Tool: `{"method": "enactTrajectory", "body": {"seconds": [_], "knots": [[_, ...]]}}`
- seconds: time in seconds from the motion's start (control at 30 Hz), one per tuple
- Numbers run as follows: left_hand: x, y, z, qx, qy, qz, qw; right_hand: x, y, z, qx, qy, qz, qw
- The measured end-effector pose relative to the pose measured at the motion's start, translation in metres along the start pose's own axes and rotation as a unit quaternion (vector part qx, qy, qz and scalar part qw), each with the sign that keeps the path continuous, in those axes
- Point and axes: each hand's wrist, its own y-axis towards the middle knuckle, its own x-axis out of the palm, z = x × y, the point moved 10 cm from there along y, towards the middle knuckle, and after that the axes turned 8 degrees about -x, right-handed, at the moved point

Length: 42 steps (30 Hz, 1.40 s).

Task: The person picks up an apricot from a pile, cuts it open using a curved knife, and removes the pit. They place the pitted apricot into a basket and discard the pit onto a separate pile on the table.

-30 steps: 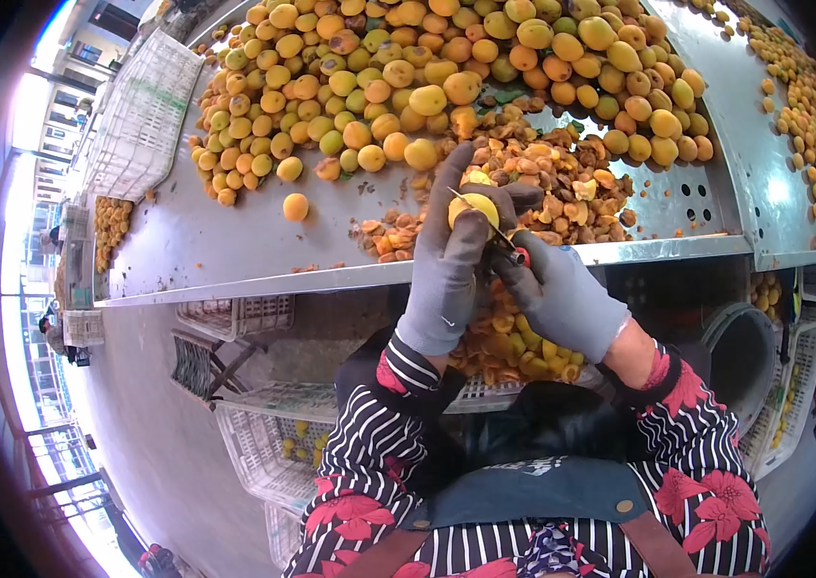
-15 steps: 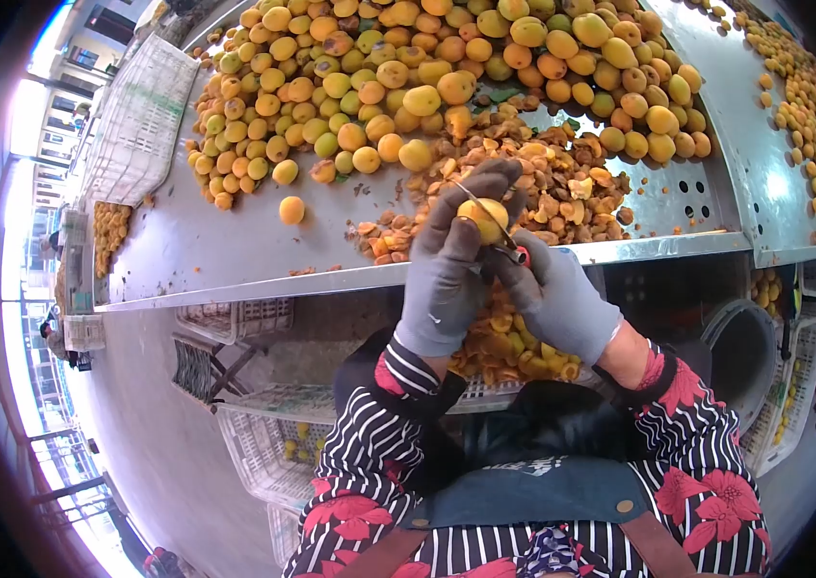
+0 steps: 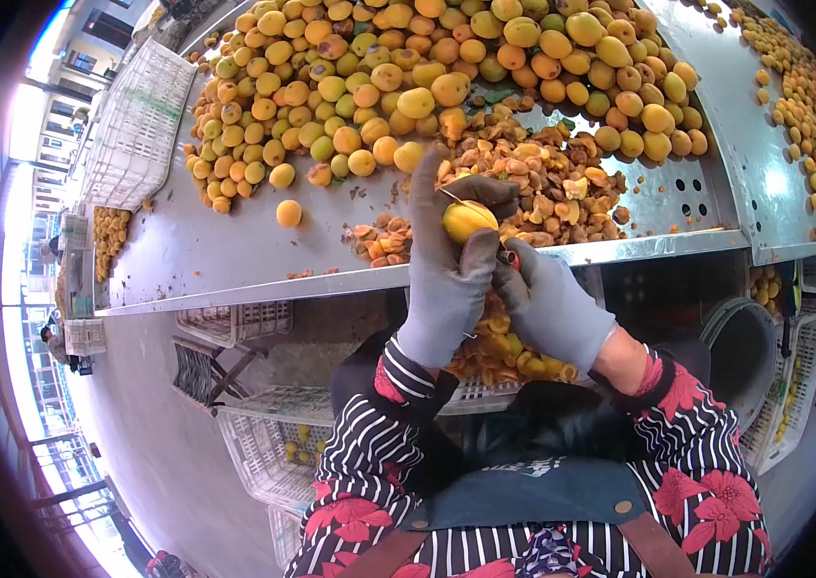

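My left hand [image 3: 447,275], in a grey glove with darkened fingers, holds a yellow apricot [image 3: 469,223] above the table's front edge. Its index finger is stretched upward while the thumb and other fingers grip the fruit. Close against it, my gloved right hand [image 3: 554,303] is closed round a small knife [image 3: 510,258] with a red handle. The thin blade lies along the apricot, partly hidden by fruit and fingers. Behind the hands is a heap of brownish apricot stones and scraps [image 3: 543,183]. Orange cut apricot pieces [image 3: 500,361] lie below the hands in a crate.
Whole apricots [image 3: 350,87] are piled at the back of the metal table [image 3: 225,255]. One loose apricot [image 3: 289,213] lies at the left. A white crate [image 3: 143,120] leans at the far left; a grey bucket [image 3: 740,342] and a folding stool [image 3: 210,371] stand below.
The apricot has turned and shifted slightly left and down in my left hand. That hand's index finger has straightened upward. The knife has tilted with the fruit, and less of its blade shows.
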Motion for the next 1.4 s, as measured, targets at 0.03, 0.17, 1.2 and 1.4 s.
{"method": "enactTrajectory", "body": {"seconds": [0.03,0.17,1.2,1.4], "knots": [[0.002,-0.001,0.004,0.000,0.000,0.000,1.000,0.002,0.001,0.002,0.016,-0.002,-0.019,1.000],[0.000,0.002,0.002,-0.043,-0.168,0.040,0.984,0.005,0.001,0.004,0.012,-0.043,-0.039,0.998],[-0.012,-0.007,-0.009,-0.142,0.219,-0.019,0.965,-0.003,-0.003,-0.003,-0.048,-0.084,0.044,0.994],[-0.017,-0.008,0.009,-0.025,0.273,0.052,0.960,0.003,0.000,-0.006,-0.074,0.009,0.032,0.997]]}}
